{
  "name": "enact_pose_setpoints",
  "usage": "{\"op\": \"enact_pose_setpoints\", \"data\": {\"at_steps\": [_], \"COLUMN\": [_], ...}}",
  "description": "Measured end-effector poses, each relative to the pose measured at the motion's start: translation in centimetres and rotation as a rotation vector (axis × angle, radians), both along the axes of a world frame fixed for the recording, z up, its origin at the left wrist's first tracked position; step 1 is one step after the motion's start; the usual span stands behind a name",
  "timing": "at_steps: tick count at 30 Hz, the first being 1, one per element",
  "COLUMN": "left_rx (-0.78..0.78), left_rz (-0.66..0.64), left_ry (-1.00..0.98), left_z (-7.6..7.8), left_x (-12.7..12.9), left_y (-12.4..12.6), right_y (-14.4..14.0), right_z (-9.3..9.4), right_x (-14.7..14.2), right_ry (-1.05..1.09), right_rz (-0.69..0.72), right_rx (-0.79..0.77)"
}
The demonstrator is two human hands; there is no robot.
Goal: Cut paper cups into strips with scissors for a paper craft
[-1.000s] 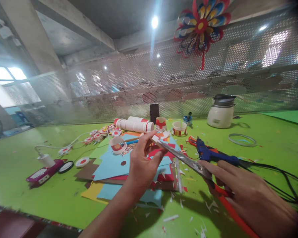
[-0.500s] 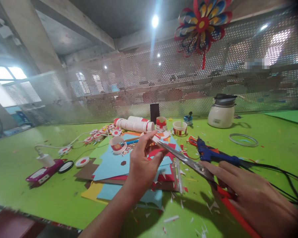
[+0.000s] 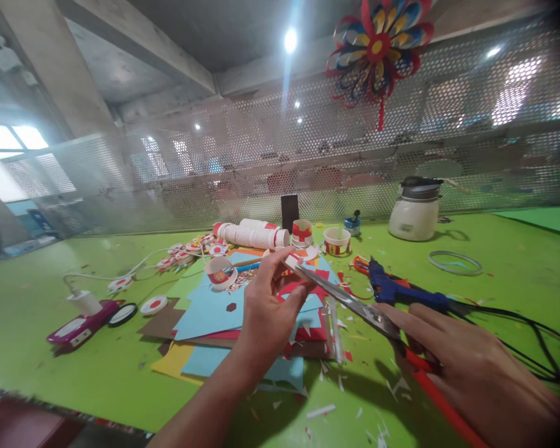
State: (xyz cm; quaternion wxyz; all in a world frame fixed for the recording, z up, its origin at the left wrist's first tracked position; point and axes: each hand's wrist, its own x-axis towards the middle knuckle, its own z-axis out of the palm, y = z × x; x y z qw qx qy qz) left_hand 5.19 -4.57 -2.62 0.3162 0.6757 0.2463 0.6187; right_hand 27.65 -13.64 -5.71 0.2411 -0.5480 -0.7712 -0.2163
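My left hand [image 3: 273, 308] is closed in a pinch on a small white and red piece of paper [image 3: 293, 262], held above a stack of coloured sheets. In my right hand [image 3: 466, 358] is a pair of scissors [image 3: 350, 302] with red handles. The blade tips meet the paper piece beside my left fingertips, and the blades look nearly closed. Below lie light blue paper sheets [image 3: 200, 317] with red, brown and yellow ones. A cut paper cup [image 3: 219, 274] lies tilted on the stack's far left part.
A blue glue gun [image 3: 392, 286] with a black cable lies at right, near a grey ring [image 3: 455, 262] and a white kettle [image 3: 413, 214]. Stacked paper cups [image 3: 252, 235] lie at the back. At left is a purple power strip [image 3: 84, 325]. Paper scraps litter the green table [image 3: 135, 386].
Both hands, the scissors and the paper piece hold almost the same position. The whole view has shifted very slightly.
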Motion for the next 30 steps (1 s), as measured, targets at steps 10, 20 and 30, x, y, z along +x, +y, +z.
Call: {"op": "enact_pose_setpoints", "data": {"at_steps": [10, 20, 30], "left_rx": [-0.004, 0.0, 0.011], "left_rz": [0.008, 0.048, 0.053], "left_ry": [-0.002, 0.073, 0.119], "left_z": [-0.09, -0.2, -0.38], "left_x": [0.09, -0.27, -0.41], "left_y": [0.03, 0.21, 0.38], "right_y": [0.04, -0.03, -0.28], "right_z": [0.22, 0.47, 0.43], "right_x": [-0.09, -0.06, -0.03], "right_ry": [-0.009, -0.083, -0.102], "right_rz": [0.015, -0.015, -0.034], "right_rx": [-0.015, 0.055, 0.01]}}
